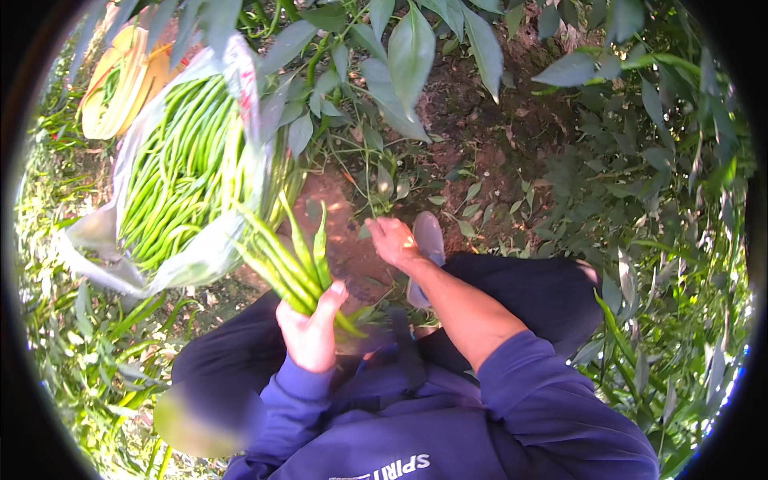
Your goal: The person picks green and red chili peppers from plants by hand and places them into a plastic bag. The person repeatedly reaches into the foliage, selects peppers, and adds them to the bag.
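A bunch of long green chili peppers (290,270) is clasped in my left hand (310,334), their tips fanning up and to the left. My right hand (392,242) reaches low over the soil, just left of my shoe, with its fingers curled together beside a thin plant stem. Whatever those fingers pinch, if anything, is too small to make out. To the left stands a clear plastic bag (200,262), its mouth spread wide, filled with many more long green peppers (180,160).
Behind the bag, at the far left, is a yellow container (120,88) with some green inside. Leafy pepper plants (412,64) overhang from the far side and crowd the right. Brown soil (496,120) with fallen leaves lies between them. My grey shoe (430,238) rests by my right hand.
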`<state>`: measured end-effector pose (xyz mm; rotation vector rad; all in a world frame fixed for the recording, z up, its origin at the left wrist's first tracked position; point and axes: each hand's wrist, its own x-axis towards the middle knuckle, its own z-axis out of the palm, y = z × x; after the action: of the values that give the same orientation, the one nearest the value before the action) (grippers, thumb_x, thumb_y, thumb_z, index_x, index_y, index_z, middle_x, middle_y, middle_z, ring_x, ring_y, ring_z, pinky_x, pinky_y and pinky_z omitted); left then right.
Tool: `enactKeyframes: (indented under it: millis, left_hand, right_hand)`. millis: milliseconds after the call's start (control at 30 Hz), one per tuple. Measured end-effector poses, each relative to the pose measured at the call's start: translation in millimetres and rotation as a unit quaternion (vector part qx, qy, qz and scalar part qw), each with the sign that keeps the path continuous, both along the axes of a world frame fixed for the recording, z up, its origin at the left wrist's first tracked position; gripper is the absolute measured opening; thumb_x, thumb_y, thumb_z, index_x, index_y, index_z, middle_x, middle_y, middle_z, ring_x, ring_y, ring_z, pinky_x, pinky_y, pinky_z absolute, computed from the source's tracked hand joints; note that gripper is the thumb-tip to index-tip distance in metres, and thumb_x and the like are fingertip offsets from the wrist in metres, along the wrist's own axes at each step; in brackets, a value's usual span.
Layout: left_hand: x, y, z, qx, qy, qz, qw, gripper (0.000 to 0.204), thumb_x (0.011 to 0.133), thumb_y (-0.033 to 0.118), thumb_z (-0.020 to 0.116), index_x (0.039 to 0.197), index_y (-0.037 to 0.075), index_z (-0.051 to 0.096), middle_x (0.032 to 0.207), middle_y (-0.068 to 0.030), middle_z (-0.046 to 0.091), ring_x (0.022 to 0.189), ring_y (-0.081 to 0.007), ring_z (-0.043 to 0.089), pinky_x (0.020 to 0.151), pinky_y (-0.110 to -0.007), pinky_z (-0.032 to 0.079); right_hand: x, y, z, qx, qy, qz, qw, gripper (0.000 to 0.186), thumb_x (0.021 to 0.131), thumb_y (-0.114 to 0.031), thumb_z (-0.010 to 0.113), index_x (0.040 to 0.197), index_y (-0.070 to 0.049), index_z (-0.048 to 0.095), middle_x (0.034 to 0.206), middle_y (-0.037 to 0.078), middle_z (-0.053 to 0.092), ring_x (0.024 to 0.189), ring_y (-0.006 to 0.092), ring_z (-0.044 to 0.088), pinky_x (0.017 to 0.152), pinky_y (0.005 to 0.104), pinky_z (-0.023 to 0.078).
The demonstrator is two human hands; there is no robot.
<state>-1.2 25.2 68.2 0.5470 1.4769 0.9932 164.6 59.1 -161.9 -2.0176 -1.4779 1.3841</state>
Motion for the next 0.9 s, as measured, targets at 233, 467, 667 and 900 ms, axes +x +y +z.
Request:
enactKeyframes:
  millis: [233, 467, 667, 900]
  left_hand:
    - [-23, -12, -37, 0.024, 0.061, 0.045, 0.997, 0.012, 0.088, 0.004, 0.074, 0.096, 0.001, 0.067, 0.077, -0.0055, 0.067, 0.066, -0.0137, 0.063, 0.062, -0.028, 0.049]
    - [-40, -28, -41, 0.021, 0.066, -0.110, 0.991, 0.012, 0.086, 0.006, 0.079, 0.092, -0.001, 0.071, 0.074, -0.0049, 0.069, 0.063, -0.0121, 0.064, 0.057, -0.026, 0.050]
    - [-46, -54, -28, 0.104, 0.191, -0.231, 0.948, 0.029, 0.079, 0.005, 0.081, 0.105, -0.002, 0.070, 0.088, -0.0045, 0.073, 0.079, -0.0118, 0.066, 0.074, -0.030, 0.055]
    - [-117, -60, 18, 0.076, 0.023, -0.124, 0.989, 0.041, 0.073, -0.005, 0.076, 0.112, -0.001, 0.068, 0.093, -0.0125, 0.071, 0.073, -0.0249, 0.071, 0.065, -0.036, 0.058]
  right_hand:
    - [-21, -73, 98, -0.143, 0.230, 0.018, 0.962, 0.051, 0.106, -0.040, 0.047, 0.079, 0.002, 0.060, 0.061, 0.011, 0.058, 0.056, 0.0226, 0.061, 0.060, 0.0410, 0.049]
    - [-22, -105, 162, -0.142, 0.276, 0.138, 0.940, 0.045, 0.105, -0.034, 0.054, 0.076, -0.001, 0.062, 0.063, 0.007, 0.064, 0.058, 0.0175, 0.062, 0.059, 0.0361, 0.050]
    - [-41, -106, 201, -0.049, 0.195, 0.250, 0.947, 0.043, 0.098, -0.038, 0.060, 0.082, 0.001, 0.071, 0.070, 0.014, 0.071, 0.069, 0.0325, 0.072, 0.071, 0.0460, 0.056]
    - [-7, -99, 231, -0.024, 0.300, 0.320, 0.898, 0.043, 0.086, -0.040, 0.076, 0.110, -0.004, 0.074, 0.092, 0.018, 0.075, 0.085, 0.0298, 0.072, 0.080, 0.0416, 0.056]
